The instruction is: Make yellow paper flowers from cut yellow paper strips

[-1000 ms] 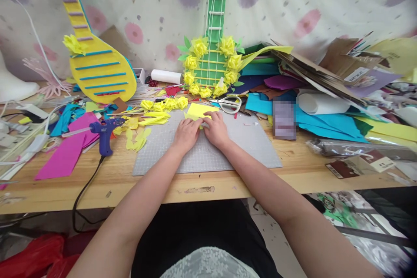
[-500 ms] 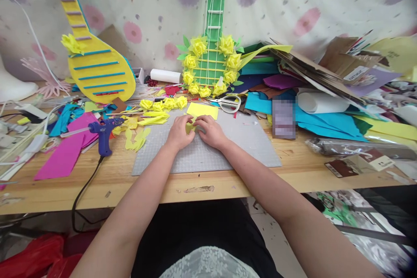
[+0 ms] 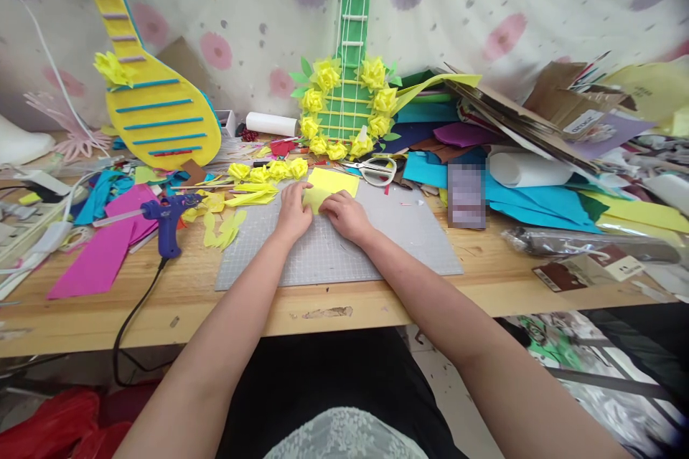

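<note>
Over the grey cutting mat, a small yellow piece of paper is held between my two hands. My left hand pinches its left edge. On the other side, my right hand has its fingers closed on the paper's right edge. Just behind lies a larger yellow sheet, flat on the mat's far edge. Beyond it a green paper instrument ringed with yellow paper flowers stands upright. White-handled scissors lie to the right of the yellow sheet.
A blue glue gun stands at left by magenta sheets. Yellow paper flowers and yellow scraps lie left of the mat. A yellow instrument leans behind. Blue sheets and cardboard pile up at right.
The small yellow paper between my hands now shows as a flatter, wider face; before, it was curled and mostly hidden by my fingers. My hands have moved slightly apart.
</note>
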The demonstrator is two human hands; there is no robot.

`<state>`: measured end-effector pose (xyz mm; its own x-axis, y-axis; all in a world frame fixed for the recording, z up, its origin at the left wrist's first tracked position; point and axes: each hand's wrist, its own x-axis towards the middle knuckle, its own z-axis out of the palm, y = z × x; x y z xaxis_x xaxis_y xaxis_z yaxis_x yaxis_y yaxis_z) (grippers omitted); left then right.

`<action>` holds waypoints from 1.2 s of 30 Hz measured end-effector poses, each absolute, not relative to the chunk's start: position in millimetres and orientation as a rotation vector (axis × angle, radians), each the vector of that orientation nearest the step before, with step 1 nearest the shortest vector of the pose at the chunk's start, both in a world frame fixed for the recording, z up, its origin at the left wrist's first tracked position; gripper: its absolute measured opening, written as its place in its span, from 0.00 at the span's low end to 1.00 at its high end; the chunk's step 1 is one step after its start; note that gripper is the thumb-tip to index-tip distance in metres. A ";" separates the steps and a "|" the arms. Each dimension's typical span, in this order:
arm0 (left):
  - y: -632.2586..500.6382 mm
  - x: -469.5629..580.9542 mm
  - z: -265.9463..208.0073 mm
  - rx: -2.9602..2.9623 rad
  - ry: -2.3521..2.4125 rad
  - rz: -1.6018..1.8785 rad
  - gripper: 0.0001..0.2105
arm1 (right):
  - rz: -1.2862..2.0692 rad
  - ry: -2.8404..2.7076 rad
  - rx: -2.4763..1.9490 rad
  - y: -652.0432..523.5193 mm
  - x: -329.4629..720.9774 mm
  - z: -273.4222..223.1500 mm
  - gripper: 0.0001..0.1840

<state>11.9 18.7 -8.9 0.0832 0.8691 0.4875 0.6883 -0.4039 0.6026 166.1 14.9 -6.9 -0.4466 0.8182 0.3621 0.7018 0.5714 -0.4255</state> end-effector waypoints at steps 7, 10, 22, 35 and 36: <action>8.7 12.1 -11.1 2.129 1.747 1.080 0.14 | 0.508 -2.102 -1.287 21.8 165.0 -10.5 0.13; 8.4 12.8 -12.0 2.079 1.798 1.057 0.13 | 0.628 -2.069 -1.327 27.8 163.9 -9.5 0.14; 8.2 14.5 -10.8 2.028 1.809 1.061 0.14 | 0.650 -1.997 -1.596 33.0 153.8 -0.7 0.16; 10.2 14.8 -11.0 2.007 1.825 1.064 0.14 | 0.491 -2.024 -1.607 26.7 147.8 1.6 0.16; 10.3 14.7 -11.1 2.008 1.821 1.069 0.14 | 0.481 -2.030 -1.604 26.2 147.5 1.7 0.15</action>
